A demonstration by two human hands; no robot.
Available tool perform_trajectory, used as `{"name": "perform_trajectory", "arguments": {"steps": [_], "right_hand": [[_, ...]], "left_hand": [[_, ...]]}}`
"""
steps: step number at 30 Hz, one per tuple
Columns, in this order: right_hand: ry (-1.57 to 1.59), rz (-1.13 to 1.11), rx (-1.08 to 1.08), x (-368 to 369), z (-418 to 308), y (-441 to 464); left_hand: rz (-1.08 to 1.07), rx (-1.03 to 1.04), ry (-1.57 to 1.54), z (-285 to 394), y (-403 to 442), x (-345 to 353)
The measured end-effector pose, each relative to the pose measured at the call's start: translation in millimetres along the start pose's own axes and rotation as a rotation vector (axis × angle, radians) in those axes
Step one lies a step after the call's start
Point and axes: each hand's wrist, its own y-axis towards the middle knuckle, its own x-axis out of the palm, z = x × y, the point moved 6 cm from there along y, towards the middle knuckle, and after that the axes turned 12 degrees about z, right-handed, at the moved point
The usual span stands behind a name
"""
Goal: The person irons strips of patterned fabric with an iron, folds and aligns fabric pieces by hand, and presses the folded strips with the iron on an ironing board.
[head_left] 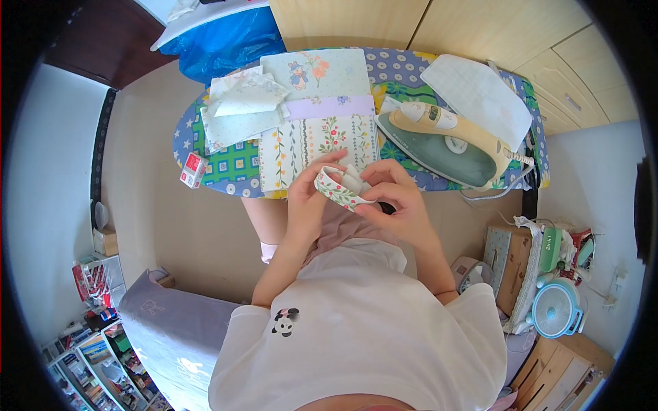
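Between my two hands is a narrow floral fabric strip (340, 195), white with red flowers and green leaves, curled so that its pale inner side shows. My left hand (310, 183) pinches its left end, and my right hand (397, 195) grips the right end with thumb and fingers. Just beyond my hands lies a floral fabric panel (295, 154) with a lilac band (329, 107) across it and a light blue printed piece (329, 72) above. To its left are several folded fabric scraps (247, 103).
A patterned ironing board (226, 164) carries an iron (445, 144) on its side at right, near a white cloth (473, 89). A small red-and-white box (194, 170) sits at the left edge. Cupboards (480, 27) stand behind; a blue fan (554, 309) is at lower right.
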Motion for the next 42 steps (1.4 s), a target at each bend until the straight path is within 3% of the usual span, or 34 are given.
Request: {"name": "perform_trajectory", "arguments": {"steps": [4, 5, 11, 13, 22, 29, 31, 37, 42], "right_hand": [[-0.057, 0.015, -0.093, 3, -7, 2], [-0.056, 0.015, -0.092, 5, -9, 2], [-0.135, 0.02, 0.021, 5, -5, 0], [-0.204, -0.008, 0.094, 5, 0, -1], [0.013, 0.071, 0.257, 9, 12, -4], [0.063, 0.069, 0.316, 11, 16, -4], [0.107, 0.116, 0.219, 9, 13, -3], [0.075, 0.068, 0.232, 8, 18, -4], [0.025, 0.101, 0.235, 5, 15, -3]], "left_hand": [[-0.127, -0.377, -0.385, -21, -6, -7], [-0.127, -0.377, -0.385, -25, -7, -8], [0.052, -0.202, -0.271, -8, -4, -5], [0.084, -0.006, -0.036, -2, -2, -11], [0.051, 0.237, 0.197, 13, -9, -4], [-0.014, 0.218, 0.054, 5, -12, -5], [-0.012, 0.195, 0.043, 4, -12, -5], [-0.044, 0.144, 0.016, -1, -13, -6], [-0.04, 0.232, 0.046, 6, -11, -5]]}}
